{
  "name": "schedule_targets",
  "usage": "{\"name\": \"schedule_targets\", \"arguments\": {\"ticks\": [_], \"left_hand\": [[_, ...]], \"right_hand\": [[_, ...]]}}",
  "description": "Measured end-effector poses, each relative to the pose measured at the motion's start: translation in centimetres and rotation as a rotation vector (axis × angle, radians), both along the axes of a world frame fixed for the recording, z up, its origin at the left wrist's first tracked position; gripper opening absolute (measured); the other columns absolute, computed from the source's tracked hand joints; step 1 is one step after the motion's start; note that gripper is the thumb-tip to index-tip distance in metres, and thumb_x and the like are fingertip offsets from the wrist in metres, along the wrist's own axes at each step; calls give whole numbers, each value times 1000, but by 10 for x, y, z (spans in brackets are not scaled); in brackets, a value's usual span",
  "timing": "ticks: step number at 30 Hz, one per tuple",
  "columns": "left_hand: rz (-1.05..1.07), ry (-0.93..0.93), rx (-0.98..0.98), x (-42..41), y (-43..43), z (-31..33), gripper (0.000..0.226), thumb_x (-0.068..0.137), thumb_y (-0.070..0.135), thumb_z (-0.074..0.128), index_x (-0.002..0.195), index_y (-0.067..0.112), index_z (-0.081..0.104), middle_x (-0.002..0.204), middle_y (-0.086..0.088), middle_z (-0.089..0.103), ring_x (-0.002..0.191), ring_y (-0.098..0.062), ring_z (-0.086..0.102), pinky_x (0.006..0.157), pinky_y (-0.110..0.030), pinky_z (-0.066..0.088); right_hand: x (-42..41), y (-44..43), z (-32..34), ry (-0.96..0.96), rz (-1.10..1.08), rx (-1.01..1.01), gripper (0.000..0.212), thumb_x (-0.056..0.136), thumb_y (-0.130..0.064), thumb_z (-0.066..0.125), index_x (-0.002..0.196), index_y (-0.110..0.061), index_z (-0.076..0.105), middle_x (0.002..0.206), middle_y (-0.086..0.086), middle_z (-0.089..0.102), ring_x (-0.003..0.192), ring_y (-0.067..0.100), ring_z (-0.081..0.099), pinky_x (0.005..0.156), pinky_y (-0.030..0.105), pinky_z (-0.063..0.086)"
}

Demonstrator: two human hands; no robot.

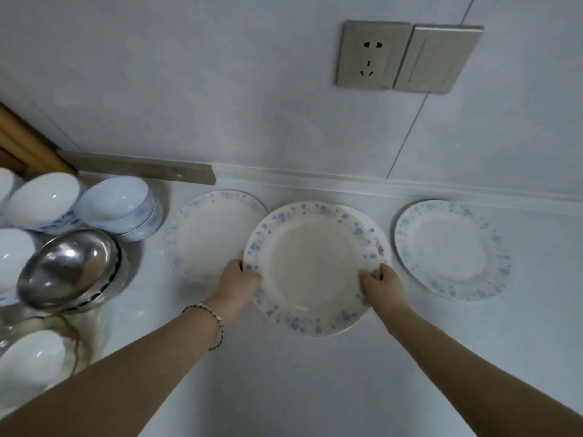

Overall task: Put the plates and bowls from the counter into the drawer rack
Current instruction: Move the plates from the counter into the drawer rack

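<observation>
A blue-flowered plate (pixel 312 266) sits mid-counter, tilted a little toward me, over another plate whose rim (pixel 377 241) shows at its right. My left hand (pixel 241 283) grips its left edge and my right hand (pixel 381 283) grips its right edge. Two more flowered plates lie flat: one to the left (pixel 208 234) and one to the right (pixel 451 250). White bowls with blue patterns (pixel 116 209) are stacked at the left. The drawer rack is out of view.
Steel bowls (pixel 69 269) are stacked at the left, with a glass bowl holding a white bowl (pixel 34 357) in front of them. A wall socket (pixel 373 55) and switch (pixel 437 58) are above. A wooden strip (pixel 28 143) leans at the far left.
</observation>
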State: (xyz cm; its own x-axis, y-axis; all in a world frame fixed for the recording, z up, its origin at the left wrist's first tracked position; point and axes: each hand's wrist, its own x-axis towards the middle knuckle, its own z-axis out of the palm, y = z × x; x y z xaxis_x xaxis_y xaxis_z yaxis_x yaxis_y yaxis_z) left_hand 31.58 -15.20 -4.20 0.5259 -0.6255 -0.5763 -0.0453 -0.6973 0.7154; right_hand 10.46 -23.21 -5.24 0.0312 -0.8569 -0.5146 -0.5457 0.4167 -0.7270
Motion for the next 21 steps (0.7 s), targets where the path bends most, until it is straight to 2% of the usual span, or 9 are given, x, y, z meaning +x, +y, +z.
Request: {"name": "schedule_targets", "arguments": {"ticks": [2, 4, 5, 8, 11, 13, 16, 19, 21], "left_hand": [[-54, 103, -19, -25, 29, 15, 15, 84, -8, 51, 82, 2, 61, 75, -11, 62, 61, -16, 57, 37, -11, 47], [-69, 194, -40, -50, 62, 24, 19, 84, -8, 52, 97, 1, 62, 87, -11, 65, 69, -16, 61, 46, -15, 53], [-61, 209, -50, -62, 79, 24, 21, 84, -8, 53, 101, 2, 62, 88, -10, 66, 71, -16, 61, 50, -19, 55], [24, 234, -69, -100, 134, 21, 26, 83, -9, 54, 107, -2, 61, 92, -12, 66, 76, -21, 63, 58, -26, 57], [114, 233, -65, -130, 193, 16, 28, 83, -10, 52, 110, -8, 60, 98, -17, 67, 84, -27, 64, 55, -23, 57], [159, 229, -47, -140, 232, 15, 31, 83, -8, 52, 113, -8, 58, 103, -19, 66, 90, -29, 65, 55, -23, 58], [189, 264, -57, -144, 289, 17, 31, 85, -8, 51, 116, -8, 57, 101, -15, 67, 89, -26, 66, 57, -21, 59], [215, 243, -56, -136, 344, 21, 28, 86, -11, 49, 113, -10, 56, 94, -13, 66, 80, -21, 65, 53, -18, 57], [227, 192, -24, -123, 381, 18, 29, 86, -8, 51, 115, -9, 56, 106, -16, 66, 94, -28, 66, 61, -24, 58]], "right_hand": [[-29, 23, 12, -5, -26, -33, 26, 87, -9, 49, 62, -10, 43, 61, 5, 44, 55, 19, 41, 51, 27, 34], [-57, 48, 19, 8, -12, -58, 34, 86, -8, 51, 56, -14, 37, 55, 4, 41, 52, 18, 39, 51, 28, 31], [-70, 61, 22, 12, 6, -57, 31, 85, -8, 52, 57, -13, 40, 56, 4, 43, 54, 19, 40, 52, 28, 32], [-101, 104, 29, -16, 41, -41, 12, 83, -8, 54, 72, -8, 54, 62, 7, 51, 58, 21, 46, 57, 28, 37], [-122, 148, 34, -14, 116, -40, 12, 84, -6, 53, 72, -8, 54, 61, 6, 49, 57, 20, 46, 55, 27, 38], [-129, 179, 38, -5, 164, -28, 9, 86, -7, 52, 82, -9, 60, 69, 7, 56, 65, 21, 52, 62, 31, 46], [-127, 229, 38, 44, 222, 13, 22, 87, -8, 48, 102, -1, 63, 87, 17, 62, 82, 31, 59, 84, 47, 52], [-117, 281, 29, 54, 246, 38, 27, 87, -9, 51, 109, 1, 63, 92, 15, 63, 87, 31, 59, 88, 45, 51], [-103, 316, 21, 52, 264, 50, 25, 87, -11, 53, 108, -1, 64, 94, 13, 64, 89, 30, 61, 88, 44, 51]]}}
